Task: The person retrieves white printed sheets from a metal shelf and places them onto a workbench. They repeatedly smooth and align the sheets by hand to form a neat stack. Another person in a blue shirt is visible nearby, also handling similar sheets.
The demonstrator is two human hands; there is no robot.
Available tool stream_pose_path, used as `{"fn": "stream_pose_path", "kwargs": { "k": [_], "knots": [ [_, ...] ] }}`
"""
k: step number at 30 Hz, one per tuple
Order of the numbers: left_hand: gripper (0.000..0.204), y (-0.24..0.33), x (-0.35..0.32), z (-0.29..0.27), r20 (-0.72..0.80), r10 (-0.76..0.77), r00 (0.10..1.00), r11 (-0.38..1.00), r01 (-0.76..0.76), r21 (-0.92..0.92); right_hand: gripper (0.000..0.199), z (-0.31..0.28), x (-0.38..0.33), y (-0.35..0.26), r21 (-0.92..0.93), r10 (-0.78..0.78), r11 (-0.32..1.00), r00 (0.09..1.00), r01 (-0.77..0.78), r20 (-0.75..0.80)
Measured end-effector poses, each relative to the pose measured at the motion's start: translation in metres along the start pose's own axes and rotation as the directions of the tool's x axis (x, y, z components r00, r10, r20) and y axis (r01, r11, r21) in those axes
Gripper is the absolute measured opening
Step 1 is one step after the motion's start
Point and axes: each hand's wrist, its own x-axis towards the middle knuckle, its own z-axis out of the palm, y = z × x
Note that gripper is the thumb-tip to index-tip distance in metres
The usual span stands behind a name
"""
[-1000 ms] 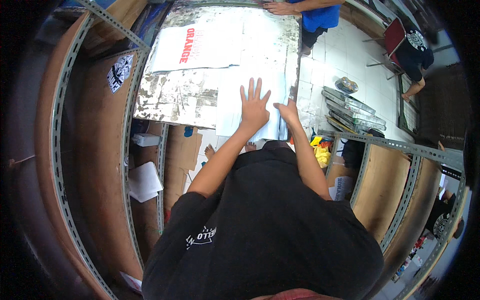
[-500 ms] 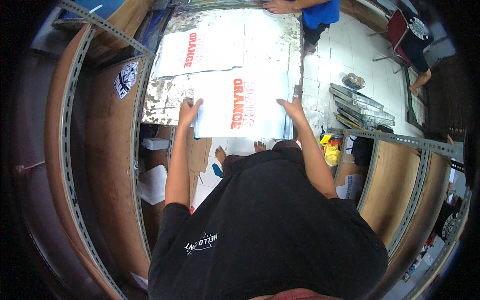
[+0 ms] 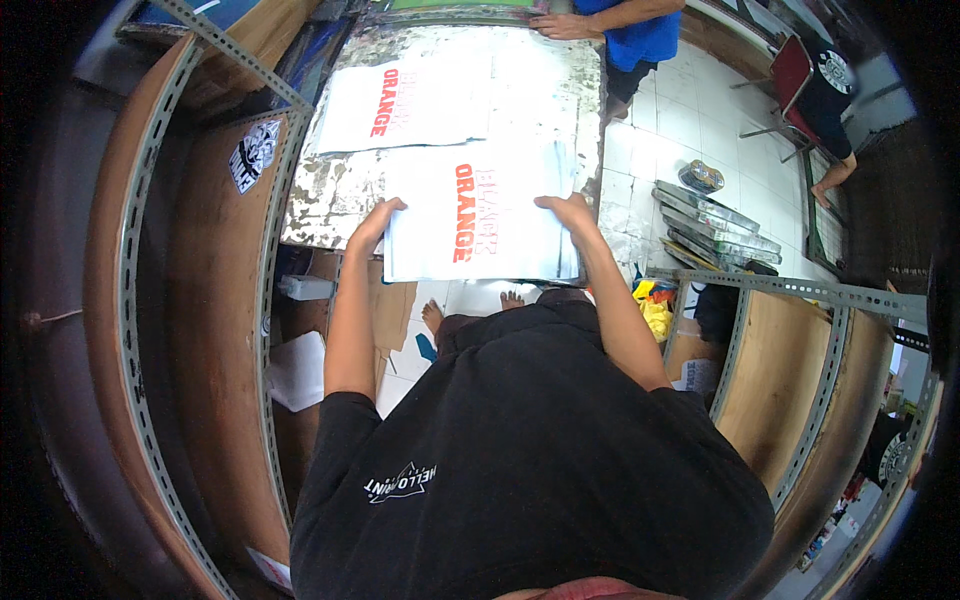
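Note:
A stack of white printed sheets (image 3: pixel 420 225) with red and pale lettering juts over the near edge of a paint-spattered table (image 3: pixel 320 205). My left hand (image 3: pixel 376 218) grips its left side, thumb near the edge and fingers hidden beneath or behind. On the opposite side my right hand (image 3: pixel 572 212) holds the stack, its thumb lying on the top sheet and its other fingers out of sight. The stack's edges look slightly uneven at the right. Farther back on the table lies a second pile of similar printed sheets (image 3: pixel 350 110), apart from both hands.
A co-worker's hand (image 3: pixel 565 27) rests at the table's far edge, by a green-topped frame (image 3: pixel 460 12). Metal-framed shelves (image 3: pixel 215 330) flank me, with more shelving (image 3: pixel 775 360) at right. Stacked flat frames (image 3: pixel 715 225) and a round tin (image 3: pixel 701 177) occupy the floor; a red chair (image 3: pixel 790 72) stands beyond.
My right thumb has shifted inward over the top sheet. The held stack sits slightly lower and farther left in view, still between both hands. The co-worker's hand remains at the far edge.

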Motion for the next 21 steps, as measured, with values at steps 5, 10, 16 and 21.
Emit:
{"fn": "stream_pose_path", "kwargs": {
  "k": [5,10,16,21],
  "knots": [
    [0.039,0.000,-0.006,0.002,0.023,0.000,1.000,0.999,0.001,-0.040,0.053,0.010,0.025,0.019,-0.024,0.017,1.000,1.000,-0.017,-0.016],
    [0.044,-0.013,-0.025,0.013,-0.181,0.301,0.937,0.953,-0.287,0.097,0.047,0.005,-0.012,0.001,0.044,-0.218,0.974,0.974,0.221,-0.053],
    [0.043,0.006,-0.075,0.031,-0.445,0.595,0.669,0.757,-0.652,0.031,0.036,-0.003,-0.060,-0.041,0.087,-0.548,0.809,0.799,0.582,-0.249],
    [0.045,0.012,-0.081,0.047,-0.573,0.589,0.570,0.676,-0.736,-0.037,0.027,0.000,-0.051,-0.031,0.259,-0.608,0.679,0.724,0.687,-0.324]
  ]
}}
